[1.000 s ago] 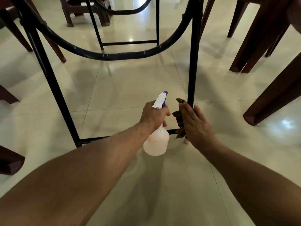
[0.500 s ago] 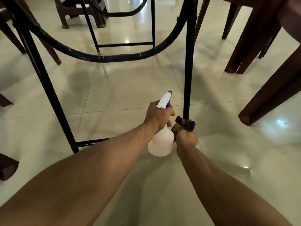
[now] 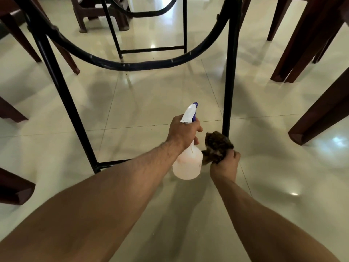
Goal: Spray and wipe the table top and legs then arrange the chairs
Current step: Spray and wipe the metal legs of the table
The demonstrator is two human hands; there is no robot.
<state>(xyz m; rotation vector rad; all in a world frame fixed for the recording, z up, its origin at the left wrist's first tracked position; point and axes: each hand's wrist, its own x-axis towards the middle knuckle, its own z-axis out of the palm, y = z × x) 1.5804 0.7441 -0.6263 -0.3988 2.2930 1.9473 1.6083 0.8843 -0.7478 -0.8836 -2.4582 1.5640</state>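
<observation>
Fingers, left hand (image 3: 184, 132): curled closed around the neck of the spray bottle (image 3: 188, 163), held above the floor with the nozzle aimed forward and up.
Fingers, right hand (image 3: 225, 164): closed in a fist on the bunched cloth (image 3: 217, 146), which presses against the foot of the near right bench leg (image 3: 229, 72).
Spray bottle: translucent white body, white trigger head with a purple tip; just beside the cloth, on its left.
Cloth: dark brown, mottled, crumpled into a wad; it touches the leg just above the floor.
Bench frame: thin black metal tube; near left leg (image 3: 62, 95) slants down to a low crossbar (image 3: 113, 163) that runs behind the bottle toward the right leg; a curved brace (image 3: 132, 64) sags between the two legs; the far pair of legs stands behind with its own crossbar.
Chairs: dark brown legs crowd the right side (image 3: 294, 53), (image 3: 319, 114) and the left edge (image 3: 13, 188); another chair (image 3: 98, 14) stands beyond the frame.
Floor (image 3: 160, 95): glossy cream tiles with light reflections and shadows of frame and arms.
</observation>
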